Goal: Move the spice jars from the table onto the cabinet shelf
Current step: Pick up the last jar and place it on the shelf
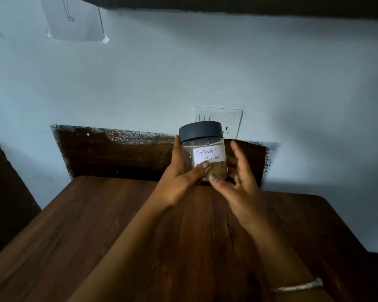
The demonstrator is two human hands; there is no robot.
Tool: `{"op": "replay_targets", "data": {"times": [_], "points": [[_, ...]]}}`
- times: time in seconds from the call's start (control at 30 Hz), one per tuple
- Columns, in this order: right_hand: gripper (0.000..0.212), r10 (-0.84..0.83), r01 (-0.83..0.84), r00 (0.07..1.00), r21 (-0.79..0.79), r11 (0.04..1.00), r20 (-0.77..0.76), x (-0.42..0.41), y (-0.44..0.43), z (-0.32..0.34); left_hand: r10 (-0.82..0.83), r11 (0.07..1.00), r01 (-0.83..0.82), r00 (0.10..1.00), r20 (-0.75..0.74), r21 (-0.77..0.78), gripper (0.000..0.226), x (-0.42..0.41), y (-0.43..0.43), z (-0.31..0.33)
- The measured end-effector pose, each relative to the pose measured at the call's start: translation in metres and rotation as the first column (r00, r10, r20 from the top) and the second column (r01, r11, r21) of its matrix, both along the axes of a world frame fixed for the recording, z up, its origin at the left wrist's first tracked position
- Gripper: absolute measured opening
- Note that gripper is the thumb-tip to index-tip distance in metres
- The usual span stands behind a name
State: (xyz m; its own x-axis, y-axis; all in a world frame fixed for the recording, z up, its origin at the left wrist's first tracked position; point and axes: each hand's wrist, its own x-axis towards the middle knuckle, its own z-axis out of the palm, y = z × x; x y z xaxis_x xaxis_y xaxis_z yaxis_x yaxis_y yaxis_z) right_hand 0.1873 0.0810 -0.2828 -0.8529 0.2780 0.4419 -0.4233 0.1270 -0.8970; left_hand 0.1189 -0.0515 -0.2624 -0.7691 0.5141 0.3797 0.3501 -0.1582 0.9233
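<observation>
- Since the jar is held clear of the wooden surface [96,236], the step in hand looks like the carry toward the shelf.
- A dark edge [249,7] runs across the top of the view. It is likely the cabinet, but its shelf is out of sight.
- The left hand [179,171] grips the jar, thumb across the front and fingers wrapped behind.
- The right hand [240,184] is spread loose just beside it, thumb tip at the jar's base, holding nothing.
- The coriander powder jar [207,153] is upright above the surface's far edge, in front of the wall switch plate [218,117].
- Its dark lid [201,131] is on.
- The next move calls for raising the jar, kept level, up to the shelf.
</observation>
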Motion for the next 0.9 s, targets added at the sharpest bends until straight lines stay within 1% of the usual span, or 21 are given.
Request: {"op": "replay_targets", "data": {"times": [0.07, 0.13, 0.2, 0.23, 0.3, 0.37, 0.47, 0.57, 0.63, 0.7, 0.8, 0.9], "points": [[0.085, 0.003, -0.003, 0.999, -0.001, 1.0, 0.039, 0.002, 0.007, 0.008, -0.002, 1.0, 0.001, 1.0, 0.013, 0.026, 0.075, 0.002, -0.002, 0.0], [0.081, 0.073, -0.075, 0.99, 0.011, 0.997, 0.121, 0.004, 0.014, 0.013, 0.009, 1.0, -0.009, 1.0, 0.005, 0.0, 0.085, 0.005, -0.002, 0.002], [0.076, 0.137, -0.137, 0.98, -0.008, 0.991, 0.147, 0.006, 0.019, 0.014, 0.014, 0.999, -0.016, 0.999, -0.04, -0.05, 0.088, 0.009, -0.002, 0.004], [0.077, 0.137, -0.135, 0.98, -0.022, 0.991, 0.141, 0.007, 0.021, 0.014, 0.025, 0.996, -0.032, 0.996, -0.087, -0.079, 0.087, 0.01, 0.0, 0.004], [0.086, 0.107, -0.102, 0.986, -0.046, 0.994, 0.127, 0.009, 0.027, 0.012, 0.067, 0.982, -0.103, 0.974, -0.216, -0.161, 0.083, 0.013, 0.004, 0.007], [0.092, 0.063, -0.059, 0.991, -0.036, 0.998, 0.12, 0.011, 0.034, 0.012, 0.114, 0.949, -0.2, 0.939, -0.325, -0.245, 0.085, 0.015, 0.007, 0.01], [0.095, 0.023, -0.028, 0.992, 0.036, 0.999, 0.125, 0.016, 0.047, 0.019, 0.109, 0.919, -0.236, 0.922, -0.373, -0.316, 0.098, 0.02, 0.015, 0.018], [0.094, 0.006, -0.018, 0.993, 0.101, 0.995, 0.119, 0.025, 0.062, 0.029, 0.086, 0.909, -0.241, 0.907, -0.413, -0.34, 0.104, 0.022, 0.028, 0.027], [0.089, -0.036, 0.021, 0.995, 0.146, 0.989, 0.098, 0.031, 0.074, 0.038, 0.075, 0.916, -0.229, 0.905, -0.419, -0.33, 0.105, 0.023, 0.042, 0.036], [0.084, -0.123, 0.097, 0.987, 0.227, 0.969, 0.102, 0.036, 0.086, 0.053, 0.071, 0.925, -0.218, 0.904, -0.421, -0.312, 0.105, 0.024, 0.058, 0.046], [0.087, -0.278, 0.234, 0.957, 0.352, 0.906, 0.08, 0.043, 0.111, 0.076, 0.069, 0.937, -0.223, 0.874, -0.482, -0.27, 0.102, 0.026, 0.09, 0.069], [0.09, -0.392, 0.358, 0.92, 0.398, 0.845, 0.003, 0.044, 0.14, 0.1, 0.067, 0.939, -0.239, 0.83, -0.553, -0.246, 0.1, 0.025, 0.126, 0.099]]}}
